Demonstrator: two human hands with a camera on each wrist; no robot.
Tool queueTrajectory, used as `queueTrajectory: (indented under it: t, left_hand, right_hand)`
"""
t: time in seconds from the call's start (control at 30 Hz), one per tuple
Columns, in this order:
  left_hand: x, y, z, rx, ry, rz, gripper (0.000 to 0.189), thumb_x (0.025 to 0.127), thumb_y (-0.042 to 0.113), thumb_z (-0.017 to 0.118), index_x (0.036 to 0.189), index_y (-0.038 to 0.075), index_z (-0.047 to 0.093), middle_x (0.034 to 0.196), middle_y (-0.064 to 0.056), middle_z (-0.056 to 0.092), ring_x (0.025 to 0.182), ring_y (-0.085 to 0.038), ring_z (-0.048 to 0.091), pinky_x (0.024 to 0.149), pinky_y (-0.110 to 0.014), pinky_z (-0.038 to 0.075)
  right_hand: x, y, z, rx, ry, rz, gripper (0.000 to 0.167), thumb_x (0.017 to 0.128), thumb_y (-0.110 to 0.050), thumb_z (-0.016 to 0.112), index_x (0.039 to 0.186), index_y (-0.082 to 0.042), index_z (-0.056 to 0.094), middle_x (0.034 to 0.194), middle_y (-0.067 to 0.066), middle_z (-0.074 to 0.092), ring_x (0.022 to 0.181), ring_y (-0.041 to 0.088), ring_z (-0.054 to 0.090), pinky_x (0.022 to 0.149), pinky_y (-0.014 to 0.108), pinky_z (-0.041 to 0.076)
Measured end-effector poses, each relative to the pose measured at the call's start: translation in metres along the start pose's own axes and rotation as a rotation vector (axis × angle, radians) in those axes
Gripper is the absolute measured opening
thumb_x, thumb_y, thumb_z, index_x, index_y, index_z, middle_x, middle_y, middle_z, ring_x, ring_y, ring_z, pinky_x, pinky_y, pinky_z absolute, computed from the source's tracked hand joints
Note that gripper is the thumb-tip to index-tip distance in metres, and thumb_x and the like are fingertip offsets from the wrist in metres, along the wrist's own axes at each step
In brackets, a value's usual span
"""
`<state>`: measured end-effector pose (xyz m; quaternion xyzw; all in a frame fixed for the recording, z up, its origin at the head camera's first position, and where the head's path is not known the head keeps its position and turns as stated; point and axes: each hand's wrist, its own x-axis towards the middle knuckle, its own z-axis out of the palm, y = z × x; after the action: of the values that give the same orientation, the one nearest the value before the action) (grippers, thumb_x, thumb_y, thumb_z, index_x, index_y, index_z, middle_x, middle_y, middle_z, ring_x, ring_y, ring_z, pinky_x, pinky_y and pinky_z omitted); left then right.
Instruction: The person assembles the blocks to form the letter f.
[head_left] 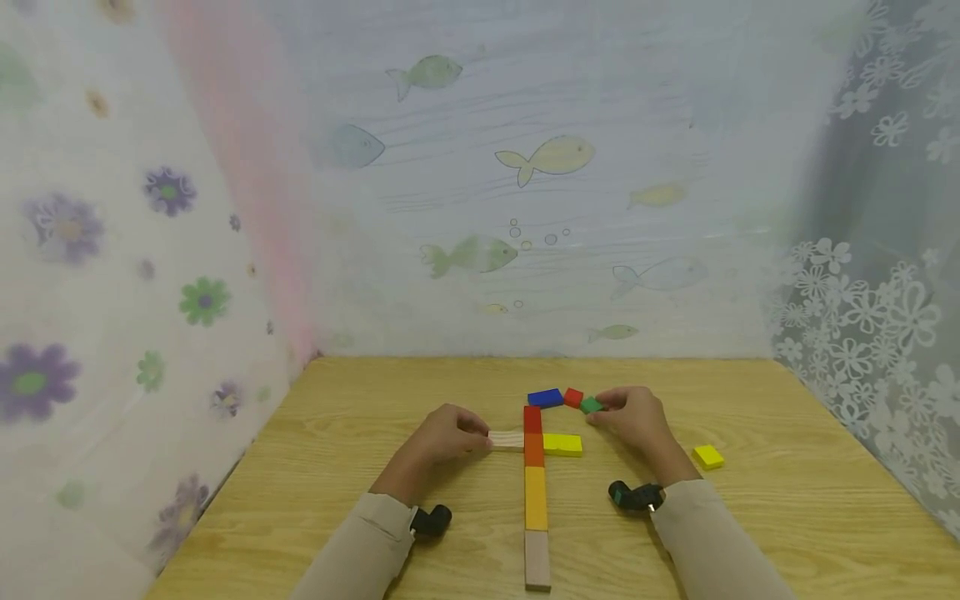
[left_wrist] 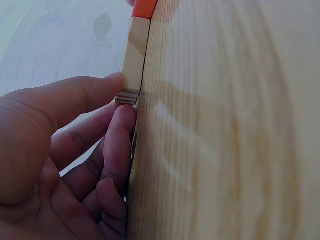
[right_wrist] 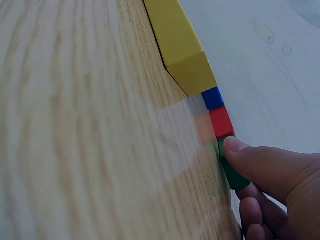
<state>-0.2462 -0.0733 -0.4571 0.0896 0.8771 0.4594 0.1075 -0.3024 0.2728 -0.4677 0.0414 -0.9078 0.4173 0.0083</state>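
Observation:
At the left end of a plain, striped wooden block (head_left: pixel 507 439), my left hand (head_left: pixel 442 437) has thumb and fingers on it. That block's other end meets an orange block (head_left: pixel 534 451) in an upright column on the table. My right hand (head_left: pixel 637 421) pinches a small green block (head_left: pixel 591 405), its thumb (right_wrist: pixel 235 145) across the top in the right wrist view. The green block lies beside a small red block (head_left: pixel 573 397), with a blue block (head_left: pixel 545 398) to the left of that. A yellow block (head_left: pixel 562 445) juts right from the column.
The column also has a red block (head_left: pixel 532 418) at its far end, an amber block (head_left: pixel 536 498) and a plain wood block (head_left: pixel 537 558) nearest me. A single yellow block (head_left: pixel 708 457) lies right of my right wrist. A fish-patterned sheet (head_left: pixel 547 208) stands behind the wooden table (head_left: pixel 322 517).

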Motion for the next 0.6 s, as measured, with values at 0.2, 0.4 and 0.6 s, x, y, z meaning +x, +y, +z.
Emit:
queueTrajectory:
  t: [0.2, 0.4, 0.6]
  left_hand:
    - [0.0000, -0.0003, 0.0013, 0.014, 0.005, 0.000, 0.025, 0.092, 0.026, 0.080, 0.113, 0.013, 0.078, 0.109, -0.002, 0.073, 0.095, -0.017, 0.067, 0.083, -0.038, 0.060]
    - [0.0015, -0.0017, 0.0025, 0.010, 0.015, -0.008, 0.024, 0.090, 0.026, 0.082, 0.111, 0.014, 0.079, 0.107, -0.002, 0.073, 0.093, -0.017, 0.067, 0.082, -0.037, 0.060]
    - [0.0023, -0.0027, 0.0024, -0.001, 0.017, -0.007, 0.024, 0.090, 0.026, 0.082, 0.111, 0.013, 0.079, 0.107, -0.002, 0.073, 0.092, -0.017, 0.067, 0.081, -0.037, 0.060]
  right_hand:
    - [0.0003, 0.0007, 0.0001, -0.020, 0.005, -0.003, 0.042, 0.087, -0.030, 0.085, 0.120, -0.006, 0.076, 0.114, 0.012, 0.074, 0.104, 0.027, 0.067, 0.095, 0.048, 0.054]
    - [0.0002, 0.0013, -0.0003, -0.024, 0.006, -0.017, 0.043, 0.087, -0.030, 0.085, 0.121, -0.006, 0.076, 0.115, 0.012, 0.074, 0.104, 0.027, 0.067, 0.095, 0.049, 0.055]
    - [-0.0005, 0.0010, 0.0000, -0.026, 0.008, -0.026, 0.043, 0.087, -0.030, 0.085, 0.122, -0.006, 0.075, 0.116, 0.012, 0.074, 0.105, 0.027, 0.068, 0.095, 0.049, 0.055]
